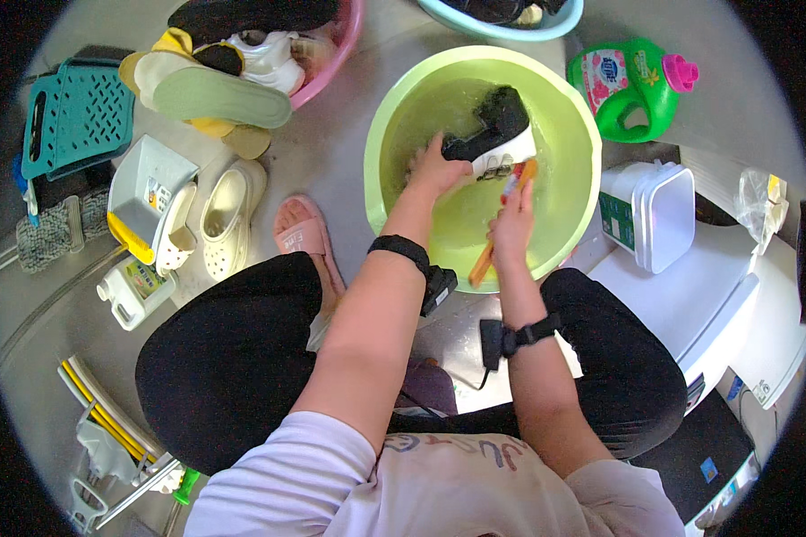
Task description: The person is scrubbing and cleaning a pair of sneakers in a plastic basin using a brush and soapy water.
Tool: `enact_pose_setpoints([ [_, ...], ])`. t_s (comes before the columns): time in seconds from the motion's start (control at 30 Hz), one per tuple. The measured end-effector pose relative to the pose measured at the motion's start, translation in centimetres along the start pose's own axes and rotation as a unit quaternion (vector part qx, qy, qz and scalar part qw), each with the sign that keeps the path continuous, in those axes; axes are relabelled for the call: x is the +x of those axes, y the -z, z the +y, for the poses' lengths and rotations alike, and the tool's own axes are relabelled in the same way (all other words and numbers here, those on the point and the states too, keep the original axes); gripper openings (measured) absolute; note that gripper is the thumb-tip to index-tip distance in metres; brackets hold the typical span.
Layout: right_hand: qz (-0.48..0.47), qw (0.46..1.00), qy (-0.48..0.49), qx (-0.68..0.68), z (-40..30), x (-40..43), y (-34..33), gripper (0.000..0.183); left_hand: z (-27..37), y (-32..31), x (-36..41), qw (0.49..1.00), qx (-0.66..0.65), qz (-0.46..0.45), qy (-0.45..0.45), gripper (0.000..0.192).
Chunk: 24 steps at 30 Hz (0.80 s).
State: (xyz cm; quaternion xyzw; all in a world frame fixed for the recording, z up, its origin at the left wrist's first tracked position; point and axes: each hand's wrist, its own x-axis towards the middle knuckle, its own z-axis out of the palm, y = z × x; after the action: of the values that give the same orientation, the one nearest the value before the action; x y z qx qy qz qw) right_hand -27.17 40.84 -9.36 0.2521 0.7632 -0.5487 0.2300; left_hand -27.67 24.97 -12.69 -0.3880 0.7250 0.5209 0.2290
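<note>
A wet black shoe (494, 127) with a thick white sole lies tilted over the water in a light green plastic basin (584, 174). My left hand (438, 168) grips the shoe at its left end, some fingers hidden behind it. In my right hand (512, 225) is an orange-handled scrubbing brush (483, 265), its head up against the white sole. Dark marks show on the side of the sole. Both hands are over the basin, between my knees.
A pink basin (352, 54) of shoes has insoles (221, 97) at its edge. Beyond stands a blue basin (504, 30). On the right are a green detergent bottle (635, 87) and white buckets (668, 218). Left lie a dustpan (144, 168), cream clogs (232, 221) and a white jug (138, 292).
</note>
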Motion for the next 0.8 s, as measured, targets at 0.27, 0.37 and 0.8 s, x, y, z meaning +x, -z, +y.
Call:
enact_pose_setpoints([
  [0.27,0.018,0.953,0.161,-0.255,-6.1,-1.4,-0.6,0.051,2.0,0.9,-1.7,0.99,0.107,-0.088,-0.006,0.097],
  [0.37,0.005,0.833,0.419,-0.361,-3.1,2.8,-2.6,0.05,1.5,-1.0,-0.4,0.989,0.146,-0.032,-0.019,0.104],
  [0.8,0.039,0.91,0.163,-0.379,-2.4,7.3,0.9,0.05,2.4,-2.9,-1.0,0.985,0.121,-0.095,-0.074,0.09],
])
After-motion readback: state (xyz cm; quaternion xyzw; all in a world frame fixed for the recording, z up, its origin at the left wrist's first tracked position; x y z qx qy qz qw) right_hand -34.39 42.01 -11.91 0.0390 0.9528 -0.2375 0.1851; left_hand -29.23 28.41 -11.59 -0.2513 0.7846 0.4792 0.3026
